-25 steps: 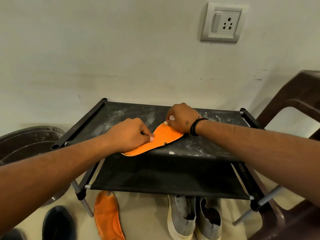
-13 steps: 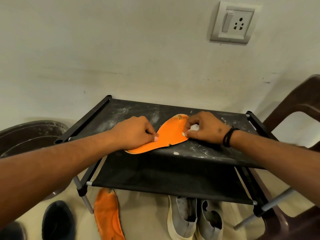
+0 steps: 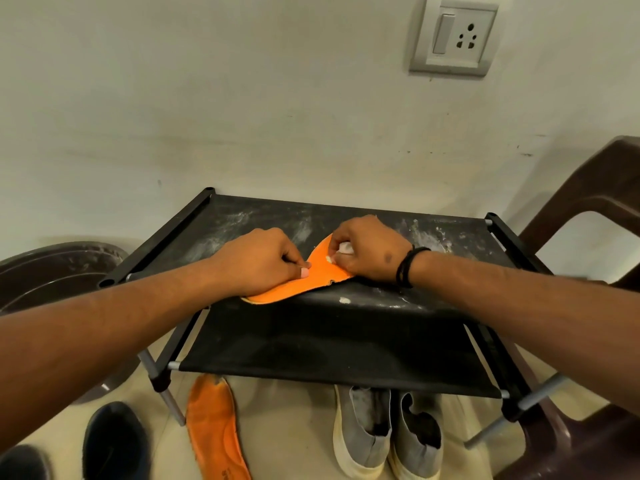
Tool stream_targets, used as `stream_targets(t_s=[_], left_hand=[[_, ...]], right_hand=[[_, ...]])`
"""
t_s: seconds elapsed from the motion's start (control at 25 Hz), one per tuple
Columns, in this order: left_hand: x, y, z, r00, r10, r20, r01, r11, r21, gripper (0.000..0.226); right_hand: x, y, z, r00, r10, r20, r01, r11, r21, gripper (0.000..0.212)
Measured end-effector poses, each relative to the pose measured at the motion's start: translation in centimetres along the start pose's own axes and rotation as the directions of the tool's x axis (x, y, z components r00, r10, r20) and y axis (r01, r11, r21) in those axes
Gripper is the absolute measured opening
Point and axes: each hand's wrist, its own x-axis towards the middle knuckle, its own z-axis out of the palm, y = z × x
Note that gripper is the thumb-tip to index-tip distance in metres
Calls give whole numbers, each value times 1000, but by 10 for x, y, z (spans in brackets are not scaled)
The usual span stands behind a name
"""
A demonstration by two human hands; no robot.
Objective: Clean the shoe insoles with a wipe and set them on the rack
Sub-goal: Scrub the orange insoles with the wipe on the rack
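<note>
An orange insole lies flat on the top shelf of the black fabric rack. My left hand presses down on its near end with curled fingers and thumb. My right hand grips a small white wipe bunched between its fingers and holds it against the insole's far end. A second orange insole lies on the floor below the rack's left front leg.
A pair of grey slip-on shoes stands under the rack. Dark shoes sit on the floor at the left, by a round dark tub. A brown plastic chair stands close at the right. The wall carries a switch socket.
My right hand with the wipe has slid across the insole's far end, first to the right, then back to the left. My left hand kept pressing the near end.
</note>
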Motion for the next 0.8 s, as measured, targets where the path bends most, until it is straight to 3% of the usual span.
stream_targets(t_s=[0.12, 0.24, 0.32, 0.4, 0.52, 0.6, 0.68, 0.8], left_hand=[[0, 1, 0, 1000, -1, -4, 1, 1000, -8, 27], [-2, 0, 0, 1000, 5, -12, -5, 1000, 3, 27], [-2, -1, 0, 1000, 8, -16, -8, 1000, 7, 27], [-1, -2, 1, 1000, 9, -14, -9, 1000, 5, 25], [1, -2, 1, 1000, 5, -8, -5, 1000, 0, 24], [2, -1, 1, 1000, -1, -8, 1, 1000, -15, 25], [2, -4, 1, 1000, -7, -10, 6, 998, -57, 23], [2, -9, 1, 999, -27, -37, 23, 995, -96, 19]], right_hand=[[17, 25, -12, 987, 157, -30, -160, 960, -229, 20], [25, 33, -19, 961, 233, -146, -253, 957, -139, 15], [22, 24, -16, 951, 185, -248, -191, 982, 1, 14], [13, 10, -8, 979, 70, -190, -59, 996, 66, 12], [13, 5, 6, 1000, -19, -23, 15, 988, -153, 16], [26, 12, -1, 994, 87, -59, -101, 948, -301, 18], [32, 8, -7, 986, 138, -97, -163, 925, -342, 18], [19, -27, -2, 999, -16, -40, 11, 993, -115, 17]])
